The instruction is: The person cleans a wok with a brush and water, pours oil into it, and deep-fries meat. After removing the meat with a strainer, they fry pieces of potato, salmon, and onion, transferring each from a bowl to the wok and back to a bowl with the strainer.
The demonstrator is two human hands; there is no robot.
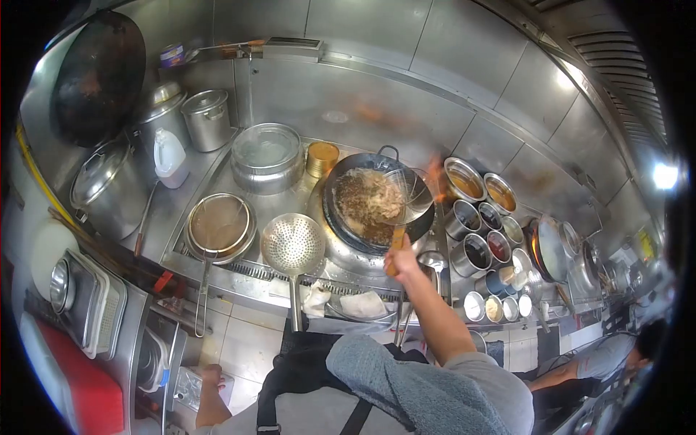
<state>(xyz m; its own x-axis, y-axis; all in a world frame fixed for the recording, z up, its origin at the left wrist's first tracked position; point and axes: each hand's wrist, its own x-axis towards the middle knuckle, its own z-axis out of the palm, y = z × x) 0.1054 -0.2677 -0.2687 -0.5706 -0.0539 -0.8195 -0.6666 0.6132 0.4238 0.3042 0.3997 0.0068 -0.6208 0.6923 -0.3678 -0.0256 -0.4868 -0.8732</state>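
My right hand is closed round the wooden handle of a wire skimmer. The skimmer's basket is over the right side of a black wok on the burner. Pale pieces of food lie in bubbling brown oil and against the basket. My left hand is low at the left with its fingers curled, beside a metal container. What those fingers hold, if anything, cannot be made out. A perforated ladle and a round fine-mesh strainer rest left of the wok.
Flames rise at the wok's right edge. Further right stand several metal pots of sauces and small seasoning cups. A large water pot and a yellow tin stand behind. A co-worker is at the lower right.
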